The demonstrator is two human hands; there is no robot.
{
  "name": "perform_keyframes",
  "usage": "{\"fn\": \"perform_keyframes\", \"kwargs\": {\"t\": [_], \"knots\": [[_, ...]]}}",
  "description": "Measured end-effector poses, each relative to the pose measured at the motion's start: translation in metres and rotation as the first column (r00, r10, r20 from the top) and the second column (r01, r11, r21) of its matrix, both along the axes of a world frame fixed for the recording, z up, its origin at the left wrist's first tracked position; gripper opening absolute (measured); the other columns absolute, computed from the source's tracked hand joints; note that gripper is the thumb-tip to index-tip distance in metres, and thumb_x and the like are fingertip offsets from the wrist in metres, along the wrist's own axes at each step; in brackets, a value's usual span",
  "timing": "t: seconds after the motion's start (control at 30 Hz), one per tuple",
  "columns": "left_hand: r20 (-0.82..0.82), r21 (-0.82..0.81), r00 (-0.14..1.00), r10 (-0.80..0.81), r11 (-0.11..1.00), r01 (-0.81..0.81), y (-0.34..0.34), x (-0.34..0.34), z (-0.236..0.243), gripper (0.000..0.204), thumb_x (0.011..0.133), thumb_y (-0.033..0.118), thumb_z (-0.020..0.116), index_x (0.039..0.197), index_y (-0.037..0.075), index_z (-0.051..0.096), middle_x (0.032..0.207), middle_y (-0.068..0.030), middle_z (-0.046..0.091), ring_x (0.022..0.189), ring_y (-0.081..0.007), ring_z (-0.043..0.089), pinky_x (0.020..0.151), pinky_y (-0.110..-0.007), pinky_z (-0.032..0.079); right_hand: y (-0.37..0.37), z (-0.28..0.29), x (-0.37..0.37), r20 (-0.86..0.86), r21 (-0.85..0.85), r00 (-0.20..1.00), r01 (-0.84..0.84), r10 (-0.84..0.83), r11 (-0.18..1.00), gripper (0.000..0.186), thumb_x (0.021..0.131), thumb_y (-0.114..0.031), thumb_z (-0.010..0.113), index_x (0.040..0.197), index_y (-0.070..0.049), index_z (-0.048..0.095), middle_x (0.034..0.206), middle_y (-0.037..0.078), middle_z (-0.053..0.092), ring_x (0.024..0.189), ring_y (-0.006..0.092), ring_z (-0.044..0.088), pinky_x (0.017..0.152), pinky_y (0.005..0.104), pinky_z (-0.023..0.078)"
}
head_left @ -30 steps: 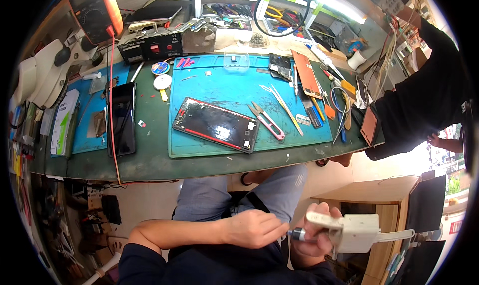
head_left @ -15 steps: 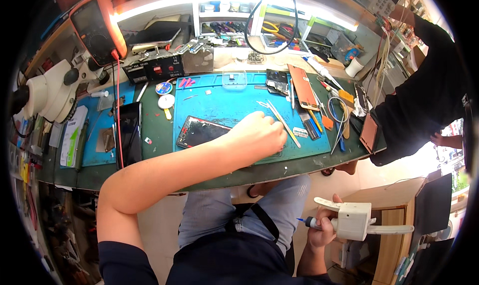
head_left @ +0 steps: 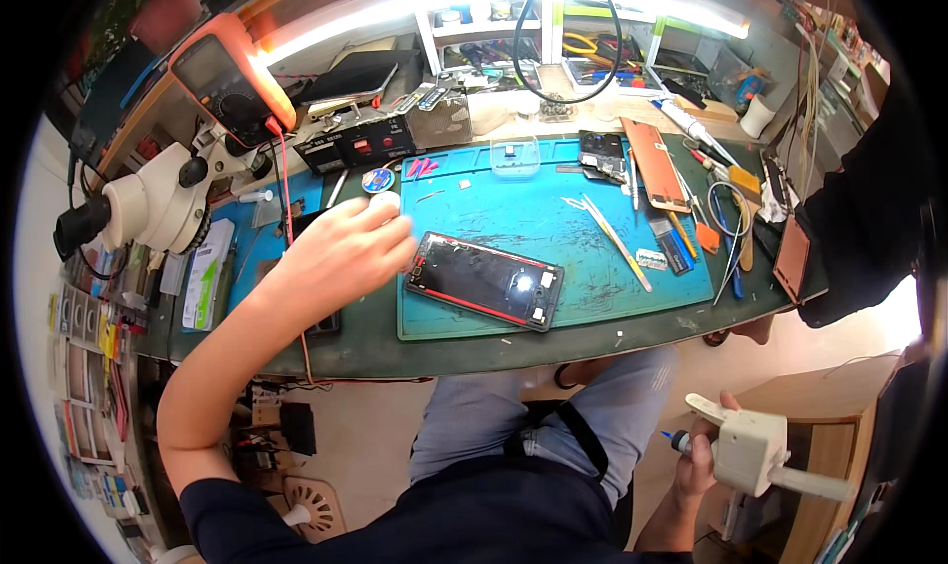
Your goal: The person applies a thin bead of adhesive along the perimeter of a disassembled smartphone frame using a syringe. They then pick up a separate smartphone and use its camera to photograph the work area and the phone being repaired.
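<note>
Left hand [head_left: 355,243] has moved across the bench: half a second ago it sits over the right part of the black phone [head_left: 484,280]; now it is at the phone's left end, over the left border of the blue mat [head_left: 602,292]. Pink scissors, visible beside the phone one second ago, no longer show there. Right hand [head_left: 697,465] stays low, beside the knees.

Left hand state: fingers curled and motion-blurred; whether they pinch anything cannot be told, nor whether they touch the white disc [head_left: 387,201] next to them. Right hand state: closed around the white tool [head_left: 750,450], its blue tip [head_left: 669,436] pointing left.

Phone position: flat on the mat, slightly angled, red strips along its long sides. Tweezers [head_left: 617,243] and a razor blade [head_left: 651,259] lie to its right.

Handling, as judged: the phone is probably light and stiff, with a slippery, fragile face. Take hold by the two long edges; keep pressure off the glossy middle. White tool: likely rigid and bulky; support it around the body, clear of the tip.
</note>
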State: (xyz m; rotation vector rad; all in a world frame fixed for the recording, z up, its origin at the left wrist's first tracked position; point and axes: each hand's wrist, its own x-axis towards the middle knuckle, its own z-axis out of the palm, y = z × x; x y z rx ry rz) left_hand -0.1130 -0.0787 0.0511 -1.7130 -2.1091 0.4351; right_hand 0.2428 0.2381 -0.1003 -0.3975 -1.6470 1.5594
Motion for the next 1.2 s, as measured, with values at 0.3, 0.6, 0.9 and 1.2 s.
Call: {"fn": "perform_keyframes", "kwargs": {"t": [0.3,0.6,0.9,1.2], "knots": [[0.035,0.158,0.999,0.004,0.987,-0.009,-0.025,0.039,-0.008,0.035,0.080,0.010,0.069,0.114,0.006,0.067,0.111,-0.0070,0.067,0.104,-0.0228,0.066,0.086,-0.036,0.054,-0.003,0.078,-0.055,0.418,0.490,0.907,-0.180,-0.048,0.853,0.040,0.073,-0.002,0.071,0.112,0.000,0.071,0.104,0.010,0.054,0.088,0.0228,0.058,0.080,0.0305,0.049],[0.622,0.571,0.687,-0.376,0.818,-0.069,0.055,0.177,-0.058,0.055,0.089,0.051,0.070,0.116,0.003,0.066,0.080,-0.0016,0.063,0.063,-0.0147,0.061,0.053,-0.027,0.048,-0.001,0.090,-0.043,0.412,0.897,0.860,-0.324,-0.301,0.301,0.047,0.074,-0.011,0.074,0.118,0.003,0.066,0.117,0.019,0.070,0.096,0.0381,0.071,0.081,0.0414,0.056],[0.629,0.647,0.618,-0.472,0.758,-0.080,0.055,0.185,-0.085,0.034,0.088,0.039,0.073,0.082,0.009,0.060,0.068,-0.0009,0.056,0.056,-0.0172,0.058,0.051,-0.029,0.045,-0.013,0.079,-0.036,0.406,0.869,0.882,-0.293,-0.237,0.400,0.049,0.073,-0.012,0.072,0.119,0.005,0.064,0.116,0.022,0.069,0.093,0.0396,0.071,0.078,0.0411,0.056],[0.592,0.697,0.640,-0.489,0.710,-0.103,0.048,0.140,-0.058,0.056,0.086,0.042,0.075,0.123,0.003,0.061,0.076,-0.0043,0.056,0.062,-0.0217,0.057,0.056,-0.033,0.047,0.005,0.093,-0.061,0.280,0.897,0.885,-0.103,-0.371,0.431,0.029,0.080,-0.014,0.070,0.106,-0.001,0.063,0.118,0.014,0.070,0.117,0.0405,0.061,0.106,0.0472,0.044]]}}
